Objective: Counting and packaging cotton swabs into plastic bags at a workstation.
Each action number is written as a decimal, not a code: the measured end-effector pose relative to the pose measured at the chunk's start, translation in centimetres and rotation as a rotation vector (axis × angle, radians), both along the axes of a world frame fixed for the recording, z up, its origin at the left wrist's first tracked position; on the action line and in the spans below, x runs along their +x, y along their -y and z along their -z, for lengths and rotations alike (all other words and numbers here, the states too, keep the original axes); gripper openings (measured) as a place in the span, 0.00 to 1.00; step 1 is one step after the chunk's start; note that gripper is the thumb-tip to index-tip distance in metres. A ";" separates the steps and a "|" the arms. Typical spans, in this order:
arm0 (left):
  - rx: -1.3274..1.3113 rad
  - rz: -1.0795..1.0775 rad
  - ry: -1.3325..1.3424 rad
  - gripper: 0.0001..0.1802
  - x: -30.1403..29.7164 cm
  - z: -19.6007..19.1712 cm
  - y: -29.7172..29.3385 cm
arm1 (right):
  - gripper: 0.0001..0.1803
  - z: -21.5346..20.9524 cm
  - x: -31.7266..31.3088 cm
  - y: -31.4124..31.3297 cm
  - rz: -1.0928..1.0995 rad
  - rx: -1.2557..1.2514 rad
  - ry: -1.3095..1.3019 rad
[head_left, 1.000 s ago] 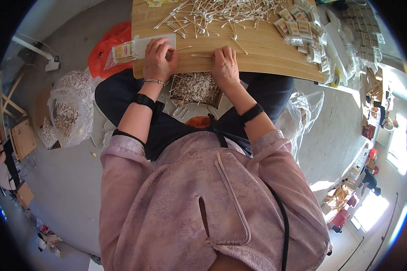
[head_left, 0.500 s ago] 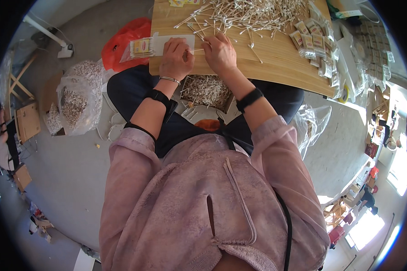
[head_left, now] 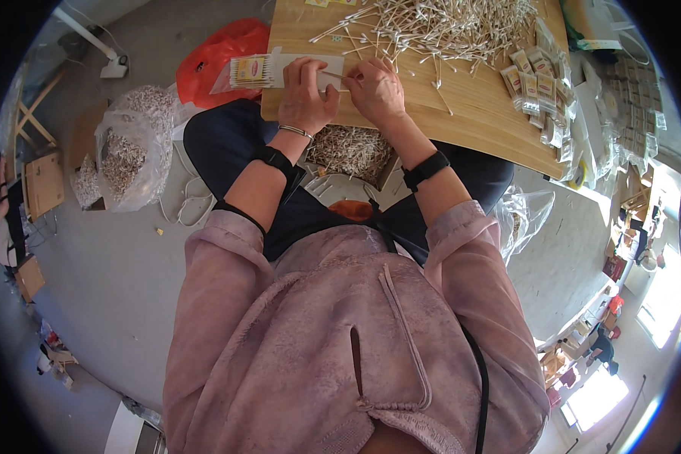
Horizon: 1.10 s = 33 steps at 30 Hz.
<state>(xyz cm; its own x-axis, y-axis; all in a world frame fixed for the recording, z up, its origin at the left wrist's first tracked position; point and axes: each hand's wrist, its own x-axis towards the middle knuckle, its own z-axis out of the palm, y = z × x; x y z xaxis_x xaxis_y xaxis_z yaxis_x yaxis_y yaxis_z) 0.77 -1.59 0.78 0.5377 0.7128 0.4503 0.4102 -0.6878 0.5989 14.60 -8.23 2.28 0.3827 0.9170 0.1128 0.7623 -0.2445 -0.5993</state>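
My left hand (head_left: 306,98) rests over a white sheet (head_left: 331,63) near the table's left edge, thumb apart from its curved fingers. Beside it, on the left, lies a clear packet of cotton swabs with a yellow label (head_left: 253,70). My right hand (head_left: 377,91) is closed, pinching one end of a cotton swab (head_left: 333,75). This swab points left toward the fingers of my left hand; whether they touch its far end is unclear. Just beyond my hands spreads a large loose heap of cotton swabs (head_left: 454,26).
Filled swab packets (head_left: 533,83) are piled on the right of the wooden table (head_left: 477,113). An open box of swabs (head_left: 349,153) sits below the table edge. A red plastic bag (head_left: 219,64) and a clear bag of swabs (head_left: 132,155) lie at left. Clear tape (head_left: 579,175) hangs near the right corner.
My left thumb has moved away from its fingers. My right fingers have drawn in around the swab, which now shows between my hands. The whole view has shifted slightly.
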 end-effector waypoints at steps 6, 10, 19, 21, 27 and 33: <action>-0.015 0.016 0.062 0.29 0.0 0.1 -0.1 | 0.14 -0.4 0.7 -1.4 0.093 0.173 0.159; -0.033 0.003 0.039 0.29 0.0 0.3 0.0 | 0.18 -0.4 0.7 -1.5 0.020 0.101 0.169; 0.082 0.001 -0.001 0.27 0.5 0.3 0.0 | 0.07 0.6 1.2 -0.5 0.012 0.073 0.124; 0.091 -0.005 -0.004 0.27 0.3 0.3 -0.1 | 0.07 0.2 1.0 0.0 0.004 0.097 0.127; 0.069 -0.007 -0.008 0.25 0.4 0.0 -0.1 | 0.07 0.3 0.4 0.9 0.047 0.108 0.134; 0.052 -0.011 -0.029 0.23 0.5 0.0 0.1 | 0.10 0.7 0.2 -1.0 0.224 0.166 0.177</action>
